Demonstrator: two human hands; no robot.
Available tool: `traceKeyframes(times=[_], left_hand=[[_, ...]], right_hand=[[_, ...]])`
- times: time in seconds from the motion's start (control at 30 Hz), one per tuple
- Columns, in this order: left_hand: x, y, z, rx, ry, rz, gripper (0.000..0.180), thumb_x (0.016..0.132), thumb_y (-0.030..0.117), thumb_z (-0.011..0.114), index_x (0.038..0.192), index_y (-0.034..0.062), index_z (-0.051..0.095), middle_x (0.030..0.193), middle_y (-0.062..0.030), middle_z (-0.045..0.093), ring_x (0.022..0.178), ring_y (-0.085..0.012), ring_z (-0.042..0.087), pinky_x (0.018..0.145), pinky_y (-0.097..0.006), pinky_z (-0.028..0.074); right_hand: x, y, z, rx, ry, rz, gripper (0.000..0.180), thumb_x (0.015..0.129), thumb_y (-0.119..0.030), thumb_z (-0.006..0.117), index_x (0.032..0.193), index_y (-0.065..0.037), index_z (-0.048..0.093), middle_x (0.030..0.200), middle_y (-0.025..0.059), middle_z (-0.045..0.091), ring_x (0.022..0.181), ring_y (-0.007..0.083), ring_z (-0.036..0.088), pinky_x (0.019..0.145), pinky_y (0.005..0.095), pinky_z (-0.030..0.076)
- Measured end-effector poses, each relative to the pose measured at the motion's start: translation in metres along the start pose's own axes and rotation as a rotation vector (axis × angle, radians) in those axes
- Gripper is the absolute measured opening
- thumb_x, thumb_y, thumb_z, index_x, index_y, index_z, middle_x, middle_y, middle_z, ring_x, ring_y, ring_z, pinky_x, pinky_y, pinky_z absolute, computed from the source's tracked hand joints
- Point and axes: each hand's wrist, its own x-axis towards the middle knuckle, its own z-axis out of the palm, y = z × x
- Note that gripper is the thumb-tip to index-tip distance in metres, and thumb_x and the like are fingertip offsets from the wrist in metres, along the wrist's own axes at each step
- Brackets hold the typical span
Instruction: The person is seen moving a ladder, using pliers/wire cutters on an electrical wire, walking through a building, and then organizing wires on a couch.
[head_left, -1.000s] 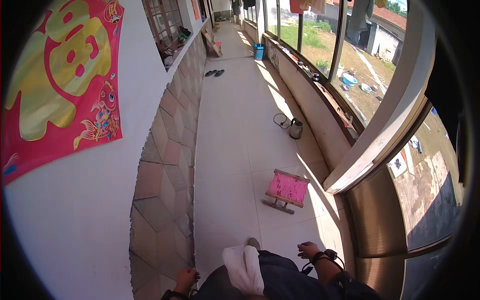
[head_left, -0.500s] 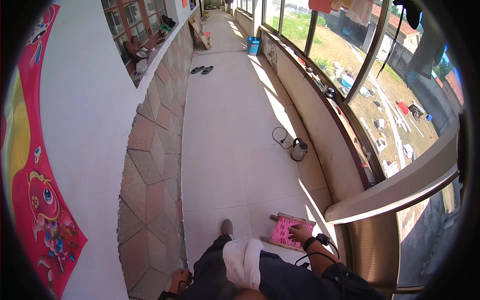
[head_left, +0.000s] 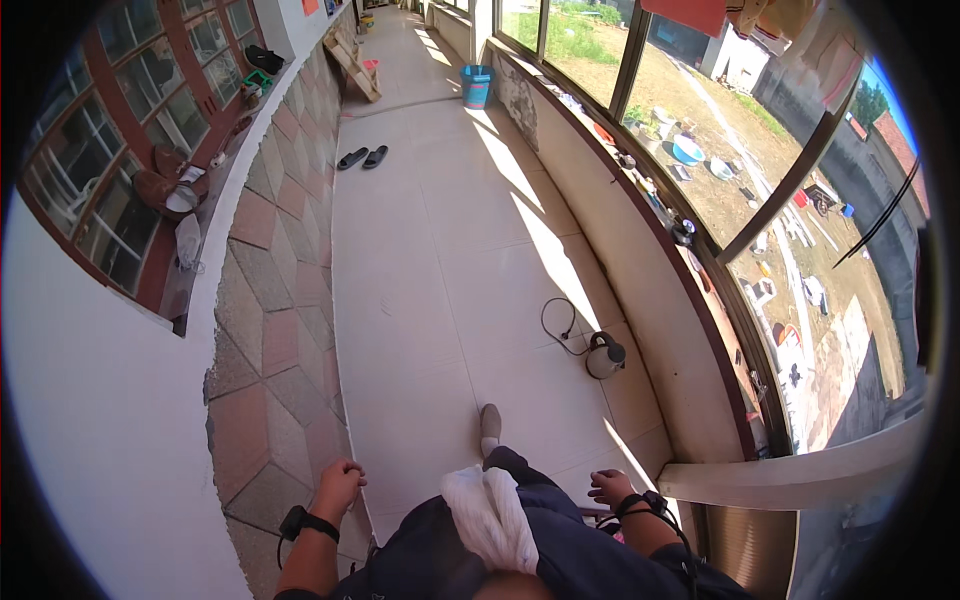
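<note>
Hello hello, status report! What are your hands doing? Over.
Left hand loosely curled, holding nothing, by tiled wall. Right hand open, holding nothing. Kettle with cord on floor ahead right.

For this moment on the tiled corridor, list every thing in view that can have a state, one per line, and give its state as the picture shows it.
left hand: empty, fingers curled, close to the tiled wall.
right hand: empty, fingers loosely bent, held above the floor.
electric kettle: upright on the floor, lid shut.
kettle cord: loose on the floor, not plugged in anywhere visible.
pair of slippers: side by side on the floor, unworn.
blue bucket: upright, contents too far away to tell.
</note>
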Motion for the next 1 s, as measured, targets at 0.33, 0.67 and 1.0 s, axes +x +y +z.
traceKeyframes(times=[0.33, 0.67, 1.0], left_hand=[[0.142, 0.157, 0.028, 0.199, 0.013, -0.224, 0.024, 0.076, 0.004, 0.051, 0.093, -0.0051, 0.065, 0.083, -0.0149, 0.068, 0.071, -0.0236, 0.068, 0.063, -0.033, 0.056], [0.455, 0.327, 0.005, -0.017, -0.041, -0.21, 0.02, 0.081, 0.003, 0.054, 0.097, -0.0033, 0.063, 0.089, -0.0134, 0.067, 0.073, -0.0217, 0.068, 0.059, -0.03, 0.054], [0.755, 0.619, -0.007, 0.04, -0.003, 0.052, 0.015, 0.084, 0.006, 0.056, 0.097, -0.0005, 0.06, 0.086, -0.0101, 0.065, 0.073, -0.0175, 0.067, 0.058, -0.028, 0.051]], right_hand=[[0.159, -0.368, 0.103, -0.183, -0.052, -0.152, 0.044, 0.087, -0.025, 0.064, 0.12, 0.002, 0.055, 0.1, 0.0111, 0.063, 0.077, 0.0211, 0.067, 0.063, 0.0315, 0.053], [0.292, -0.619, 0.229, -0.161, -0.015, -0.093, 0.044, 0.088, -0.025, 0.065, 0.122, 0.001, 0.055, 0.103, 0.0119, 0.062, 0.08, 0.0233, 0.067, 0.072, 0.0346, 0.056], [0.419, -0.832, 0.302, -0.122, 0.031, -0.025, 0.044, 0.087, -0.024, 0.065, 0.12, 0.003, 0.055, 0.098, 0.012, 0.064, 0.076, 0.0222, 0.067, 0.062, 0.0317, 0.053]])
